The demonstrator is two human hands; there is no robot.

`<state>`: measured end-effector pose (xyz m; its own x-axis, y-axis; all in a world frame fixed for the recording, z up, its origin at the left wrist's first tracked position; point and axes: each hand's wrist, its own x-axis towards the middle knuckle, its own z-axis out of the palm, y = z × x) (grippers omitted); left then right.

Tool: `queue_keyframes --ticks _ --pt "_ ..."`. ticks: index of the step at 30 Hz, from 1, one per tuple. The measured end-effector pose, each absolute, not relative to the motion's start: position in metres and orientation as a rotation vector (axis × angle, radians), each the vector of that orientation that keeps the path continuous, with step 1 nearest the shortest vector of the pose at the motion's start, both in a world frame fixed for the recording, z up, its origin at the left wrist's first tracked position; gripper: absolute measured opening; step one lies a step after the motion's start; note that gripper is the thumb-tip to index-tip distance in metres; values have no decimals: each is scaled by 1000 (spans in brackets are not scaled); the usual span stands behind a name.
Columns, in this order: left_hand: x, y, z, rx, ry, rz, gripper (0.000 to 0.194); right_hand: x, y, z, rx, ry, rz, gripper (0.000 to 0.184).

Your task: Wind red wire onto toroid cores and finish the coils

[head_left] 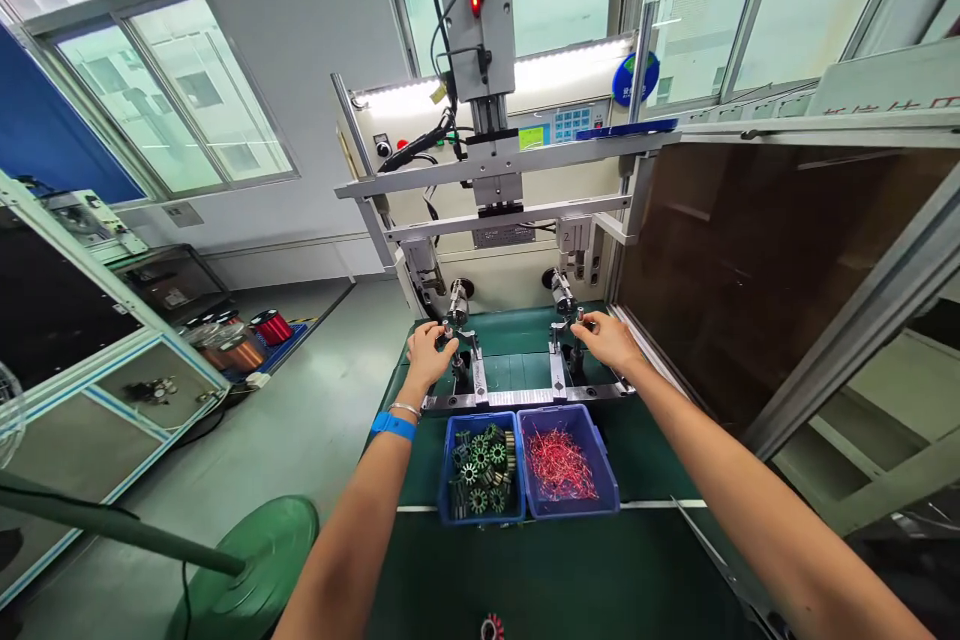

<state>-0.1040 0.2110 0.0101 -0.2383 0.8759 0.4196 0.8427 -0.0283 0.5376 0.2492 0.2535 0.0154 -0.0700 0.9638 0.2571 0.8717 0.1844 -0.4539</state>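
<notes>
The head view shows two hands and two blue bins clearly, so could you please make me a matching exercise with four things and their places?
Column one
1. Left hand
2. Right hand
3. Slotted cores
4. Thin red strands

Column two
A. Inside the right blue bin
B. At the top of the fixture's right post
C. Inside the left blue bin
D. At the top of the fixture's left post

Right pairs: 1-D, 2-B, 3-C, 4-A.
</notes>
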Motion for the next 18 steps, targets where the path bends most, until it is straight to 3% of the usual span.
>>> queue_keyframes --ticks 10,18 --pt "-112 213 -7 1901 2240 1016 27 247 257 -10 -1835 -1862 358 33" --pt "-96 166 8 1866 2191 1153 37 242 210 24 -1691 -1852 426 34"
